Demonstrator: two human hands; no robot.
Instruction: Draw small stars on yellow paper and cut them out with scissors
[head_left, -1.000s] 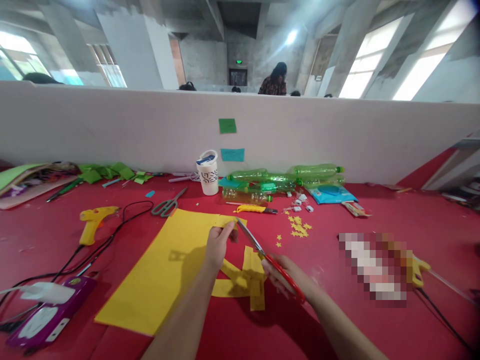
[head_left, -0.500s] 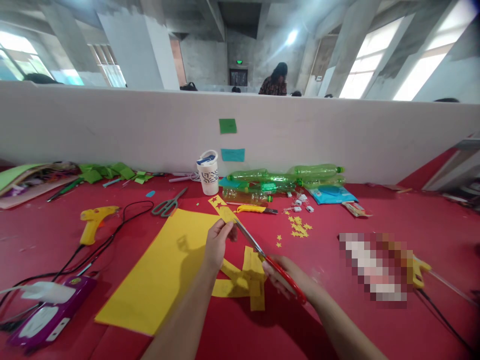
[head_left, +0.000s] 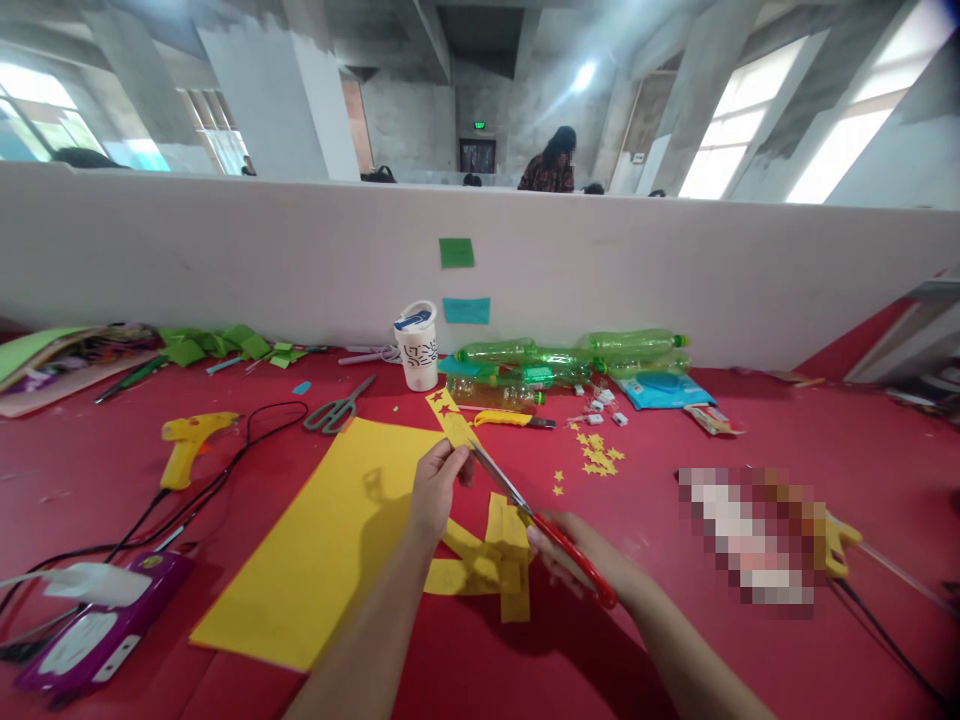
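Note:
My left hand [head_left: 441,485] pinches a yellow paper strip [head_left: 448,415] that has star-shaped holes near its far end. Red-handled scissors [head_left: 574,560] are gripped in my right hand [head_left: 581,555], their blade tips at the strip's right edge beside my left fingertips. Below the scissors, several yellow paper strips [head_left: 514,590] lie crossed on the table. A large yellow sheet [head_left: 315,540] rests under and left of my left forearm. Small yellow cut-out stars [head_left: 598,462] are scattered to the right of the blades.
Behind my hands are a white cup [head_left: 417,350], green plastic bottles [head_left: 540,365] and a yellow utility knife [head_left: 510,420]. At left lie grey-green scissors [head_left: 337,408], a yellow glue gun [head_left: 187,445], cables and a purple power strip [head_left: 112,625]. A white partition [head_left: 300,260] borders the red table.
The yellow strip has turned slightly, its far end swinging right. Both hands stay almost where they were.

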